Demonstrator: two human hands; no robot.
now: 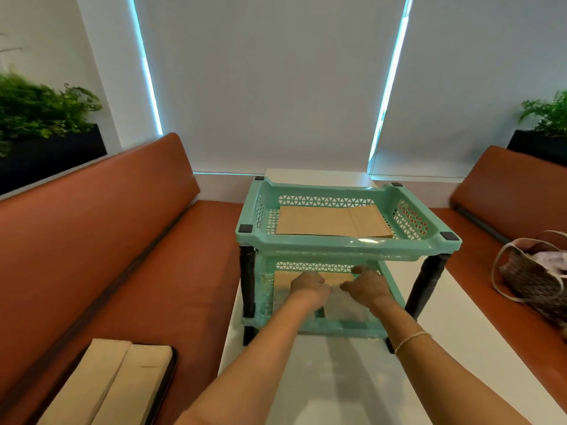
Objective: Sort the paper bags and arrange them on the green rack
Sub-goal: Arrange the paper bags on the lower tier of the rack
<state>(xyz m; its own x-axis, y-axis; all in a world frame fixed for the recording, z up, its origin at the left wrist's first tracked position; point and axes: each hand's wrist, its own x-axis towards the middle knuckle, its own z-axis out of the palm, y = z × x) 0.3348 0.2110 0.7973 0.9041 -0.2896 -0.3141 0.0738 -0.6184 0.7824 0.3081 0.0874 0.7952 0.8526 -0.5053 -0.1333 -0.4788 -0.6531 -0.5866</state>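
A mint-green two-tier rack (346, 245) stands on the white table (343, 388). One flat brown paper bag (331, 222) lies in its top tray. Both my hands reach into the lower tray under the top tier. My left hand (310, 288) and my right hand (366, 285) sit side by side, fingers bent down onto a brown paper bag (336, 278) that lies on the lower tray's floor. A pale, glossy sheet (340, 309) shows below my wrists; I cannot tell what it is. My fingertips are partly hidden by the top tier's rim.
Orange bench seats run along both sides of the table. On the left bench (138, 271) lies a black tray with a stack of beige paper bags (113, 384). A woven handbag (534, 274) rests on the right bench. Dark planters stand behind both backrests.
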